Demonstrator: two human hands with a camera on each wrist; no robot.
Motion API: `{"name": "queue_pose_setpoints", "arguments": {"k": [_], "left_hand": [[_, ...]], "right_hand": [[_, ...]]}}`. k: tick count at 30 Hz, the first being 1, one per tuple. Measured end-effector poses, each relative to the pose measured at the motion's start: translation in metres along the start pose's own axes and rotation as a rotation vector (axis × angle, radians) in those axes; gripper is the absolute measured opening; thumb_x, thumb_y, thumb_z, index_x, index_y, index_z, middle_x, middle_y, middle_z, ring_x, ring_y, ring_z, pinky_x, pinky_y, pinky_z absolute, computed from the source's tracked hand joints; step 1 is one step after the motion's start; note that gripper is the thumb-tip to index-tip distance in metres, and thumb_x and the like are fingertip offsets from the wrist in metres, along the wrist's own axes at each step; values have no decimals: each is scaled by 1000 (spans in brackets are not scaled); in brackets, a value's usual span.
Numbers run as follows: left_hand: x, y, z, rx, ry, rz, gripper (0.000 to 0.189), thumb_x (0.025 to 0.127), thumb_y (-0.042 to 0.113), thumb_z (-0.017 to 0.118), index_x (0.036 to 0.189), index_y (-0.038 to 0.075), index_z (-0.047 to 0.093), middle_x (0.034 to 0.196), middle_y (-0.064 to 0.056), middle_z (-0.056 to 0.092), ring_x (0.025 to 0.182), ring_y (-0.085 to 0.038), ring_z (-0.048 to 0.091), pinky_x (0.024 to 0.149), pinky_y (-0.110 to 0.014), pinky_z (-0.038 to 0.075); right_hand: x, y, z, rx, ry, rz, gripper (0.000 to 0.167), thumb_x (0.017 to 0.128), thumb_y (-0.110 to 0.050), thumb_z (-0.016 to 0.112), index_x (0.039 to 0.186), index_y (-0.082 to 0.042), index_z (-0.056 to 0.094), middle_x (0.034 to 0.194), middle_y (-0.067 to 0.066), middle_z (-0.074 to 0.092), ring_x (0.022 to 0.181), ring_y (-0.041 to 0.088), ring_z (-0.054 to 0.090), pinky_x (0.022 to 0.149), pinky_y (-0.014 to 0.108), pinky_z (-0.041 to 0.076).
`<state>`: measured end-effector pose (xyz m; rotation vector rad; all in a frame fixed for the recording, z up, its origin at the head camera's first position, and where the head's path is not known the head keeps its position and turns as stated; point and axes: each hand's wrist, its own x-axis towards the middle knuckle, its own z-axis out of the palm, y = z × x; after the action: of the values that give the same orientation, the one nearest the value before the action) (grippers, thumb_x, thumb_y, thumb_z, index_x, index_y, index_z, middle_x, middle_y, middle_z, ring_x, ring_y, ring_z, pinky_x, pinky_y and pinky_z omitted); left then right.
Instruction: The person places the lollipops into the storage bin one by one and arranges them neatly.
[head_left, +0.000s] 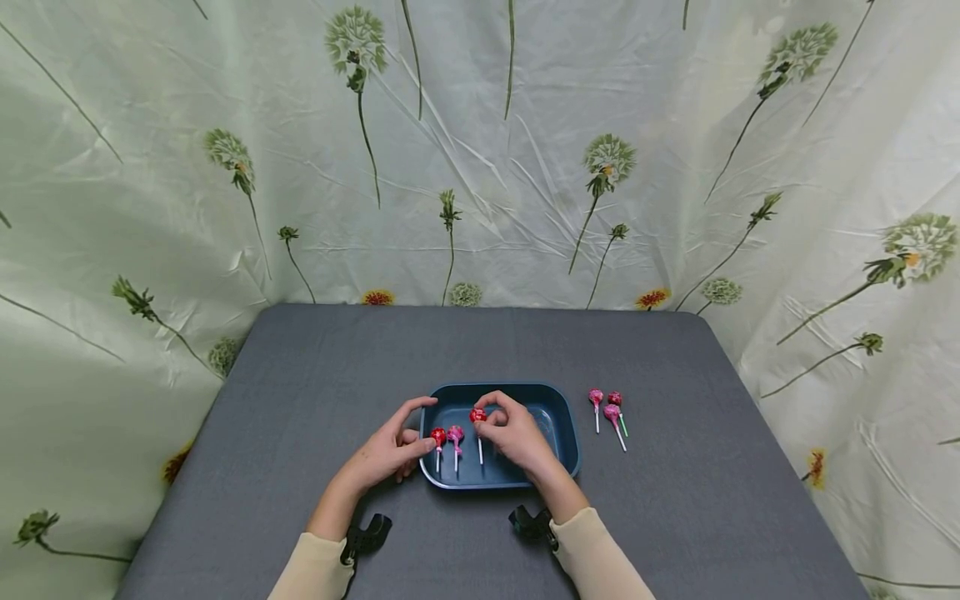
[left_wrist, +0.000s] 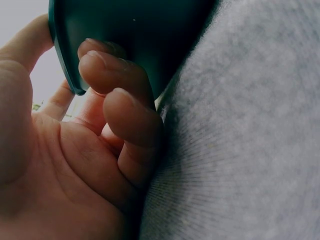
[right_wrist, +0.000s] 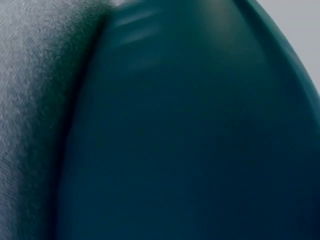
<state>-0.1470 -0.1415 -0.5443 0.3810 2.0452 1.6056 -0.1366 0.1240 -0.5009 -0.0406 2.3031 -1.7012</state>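
A blue tray sits on the grey table. At its left end my left hand holds the rim; the left wrist view shows its fingers bent against the outer wall. Inside the tray, a red lollipop and a pink lollipop lie side by side, sticks toward me. To their right my right hand pinches the head of another red lollipop, its stick pointing toward me. The right wrist view shows the tray's outer wall, not the hand.
Right of the tray, on the table, lie a pink lollipop, a second pink lollipop and a dark red lollipop with a green stick. Behind the table hangs a flowered curtain.
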Motion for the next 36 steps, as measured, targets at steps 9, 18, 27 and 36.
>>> {"name": "queue_pose_setpoints", "arguments": {"k": [9,18,27,36], "left_hand": [[-1,1,0,-3,0,5,66,106,30,66,161,32,30,72,-3,57,57,-16,52,54,-31,49],[0,-1,0,-15,-15,11,67,106,30,66,162,32,29,72,-4,57,57,-15,52,54,-31,49],[-1,-1,0,-17,-13,15,67,106,30,66,162,31,29,72,-4,56,56,-15,51,53,-31,48],[-1,0,1,-23,-6,11,66,106,29,65,161,32,29,71,-4,55,56,-16,51,53,-31,48]], "right_hand": [[2,-1,4,-10,4,6,24,100,-14,72,122,-10,65,70,-4,56,54,10,45,52,22,37],[1,-3,7,-36,-28,39,24,100,-16,72,123,-11,64,72,-2,58,56,11,47,55,24,38],[2,1,10,-58,-43,34,23,99,-13,72,120,-9,63,70,1,58,57,11,47,55,24,37],[6,3,11,-102,-66,60,21,100,-14,72,119,-10,64,69,-1,58,55,11,47,54,23,37]]}}
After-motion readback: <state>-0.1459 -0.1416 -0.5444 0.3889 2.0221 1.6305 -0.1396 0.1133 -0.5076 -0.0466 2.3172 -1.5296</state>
